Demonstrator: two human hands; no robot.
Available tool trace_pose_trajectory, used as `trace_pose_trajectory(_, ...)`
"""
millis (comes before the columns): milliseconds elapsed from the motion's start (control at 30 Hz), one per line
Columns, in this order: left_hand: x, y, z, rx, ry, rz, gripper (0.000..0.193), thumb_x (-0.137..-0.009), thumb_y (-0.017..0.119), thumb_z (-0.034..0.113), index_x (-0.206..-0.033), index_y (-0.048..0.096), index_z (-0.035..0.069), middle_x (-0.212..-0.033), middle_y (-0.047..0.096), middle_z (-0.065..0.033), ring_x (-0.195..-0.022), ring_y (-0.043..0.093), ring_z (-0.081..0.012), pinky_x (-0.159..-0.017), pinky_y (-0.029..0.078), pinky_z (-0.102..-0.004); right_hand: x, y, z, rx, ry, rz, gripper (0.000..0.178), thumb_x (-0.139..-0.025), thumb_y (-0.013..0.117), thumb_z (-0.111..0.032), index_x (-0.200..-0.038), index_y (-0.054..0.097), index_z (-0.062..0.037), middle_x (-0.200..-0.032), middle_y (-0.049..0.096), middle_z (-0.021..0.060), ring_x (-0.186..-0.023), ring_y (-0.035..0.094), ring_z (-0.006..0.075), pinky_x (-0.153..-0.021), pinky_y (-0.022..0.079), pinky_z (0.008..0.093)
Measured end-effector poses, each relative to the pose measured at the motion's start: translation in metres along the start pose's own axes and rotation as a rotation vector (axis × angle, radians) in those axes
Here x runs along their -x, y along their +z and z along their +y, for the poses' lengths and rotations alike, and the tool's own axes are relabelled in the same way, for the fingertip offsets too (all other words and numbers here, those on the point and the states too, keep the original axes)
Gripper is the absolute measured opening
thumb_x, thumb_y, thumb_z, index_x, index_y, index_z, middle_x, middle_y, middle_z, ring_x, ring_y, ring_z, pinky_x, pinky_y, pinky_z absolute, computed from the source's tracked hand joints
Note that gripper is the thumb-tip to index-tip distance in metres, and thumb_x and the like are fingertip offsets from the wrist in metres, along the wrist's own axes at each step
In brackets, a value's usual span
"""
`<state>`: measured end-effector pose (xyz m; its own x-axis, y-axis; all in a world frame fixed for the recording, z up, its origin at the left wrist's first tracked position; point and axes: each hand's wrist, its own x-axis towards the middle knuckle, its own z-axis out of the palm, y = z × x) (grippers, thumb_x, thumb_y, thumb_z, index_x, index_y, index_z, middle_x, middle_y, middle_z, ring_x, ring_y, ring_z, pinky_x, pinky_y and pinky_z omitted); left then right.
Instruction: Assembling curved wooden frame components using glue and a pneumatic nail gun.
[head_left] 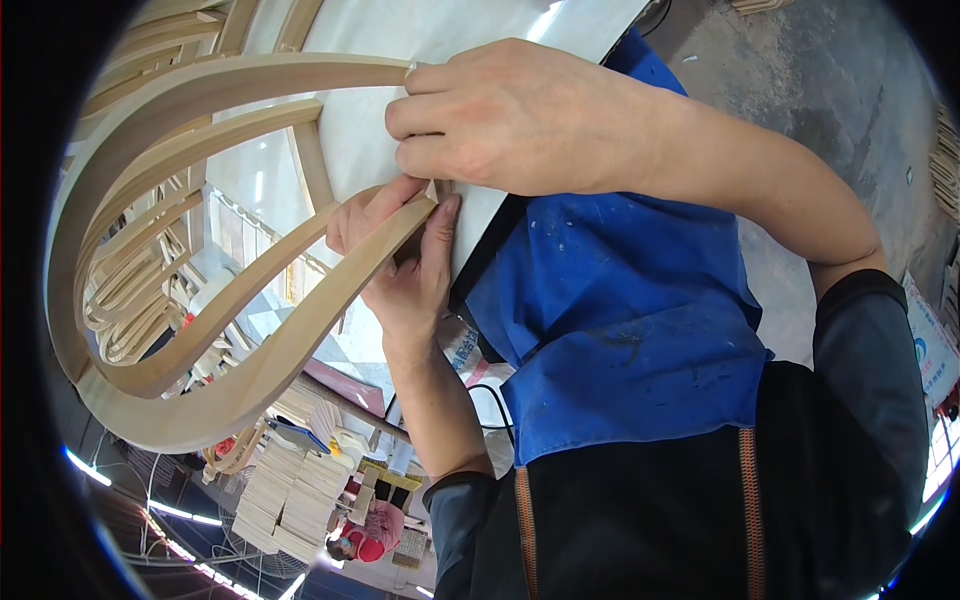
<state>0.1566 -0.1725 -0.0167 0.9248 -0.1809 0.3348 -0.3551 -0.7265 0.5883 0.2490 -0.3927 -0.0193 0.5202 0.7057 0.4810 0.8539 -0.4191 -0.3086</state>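
A large bent-wood frame (190,420) of pale wood curves in a loop across the left of the view. My left hand (405,255) is closed around one end of it, thumb on the near side and fingers behind. Just above, my right hand (490,115) has its fingers curled and pressed together over the left fingertips, beside the end of the frame's upper arm. What its fingertips pinch is hidden; a thin pale edge shows between the hands. Beneath the hands lies a white work surface (365,150).
More bent-wood parts (135,300) crowd the far left. A stack of pale wooden pieces (285,500) stands lower left, near a person in a red cap (370,550). A blue apron (640,310) covers my lap. Grey concrete floor (800,90) lies at the upper right.
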Motion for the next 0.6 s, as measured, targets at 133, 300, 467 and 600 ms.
trace_pose_trajectory(133, -0.0011, 0.0003, 0.0025, -0.013, -0.013, -0.006, 0.035, -0.088, 0.091, 0.011, -0.121, 0.080, 0.012, -0.105, 0.077, -0.0002, -0.098, 0.064, -0.0208, -0.105, 0.039, -0.0388, -0.0029, 0.0045, 0.0002, 0.003, 0.000, 0.002, 0.007, -0.094, 0.074, -0.013, -0.100, 0.073, -0.0142, -0.107, 0.068, -0.0019, -0.099, 0.065, 0.0160, -0.090, 0.059, 0.0272)
trace_pose_trajectory(300, -0.0009, -0.0005, 0.0035, -0.027, -0.001, -0.017, 0.035, -0.088, 0.090, 0.010, -0.121, 0.080, 0.012, -0.105, 0.077, 0.0003, -0.098, 0.065, -0.0208, -0.105, 0.039, -0.0387, -0.0021, 0.0070, -0.0007, -0.014, 0.020, -0.001, 0.005, -0.094, 0.072, -0.012, -0.099, 0.073, -0.0156, -0.111, 0.069, -0.0032, -0.104, 0.065, 0.0161, -0.093, 0.059, 0.0281)
trace_pose_trajectory(467, -0.0015, 0.0004, 0.0040, -0.022, -0.008, -0.014, 0.034, -0.088, 0.090, 0.010, -0.120, 0.080, 0.012, -0.106, 0.077, 0.0002, -0.099, 0.065, -0.0208, -0.106, 0.039, -0.0388, -0.0020, 0.0032, 0.0065, -0.187, 0.031, 0.032, 0.006, -0.097, 0.070, -0.013, -0.096, 0.076, -0.0144, -0.099, 0.069, -0.0013, -0.099, 0.069, 0.0203, -0.089, 0.063, 0.0336)
trace_pose_trajectory(600, -0.0006, -0.0003, 0.0037, -0.019, -0.002, -0.004, 0.035, -0.088, 0.090, 0.010, -0.121, 0.080, 0.012, -0.106, 0.077, 0.0004, -0.100, 0.066, -0.0206, -0.107, 0.039, -0.0389, 0.0024, -0.0011, 0.0010, -0.179, 0.029, 0.128, 0.007, -0.097, 0.069, -0.013, -0.096, 0.076, -0.0142, -0.099, 0.069, -0.0012, -0.100, 0.069, 0.0204, -0.091, 0.063, 0.0341)
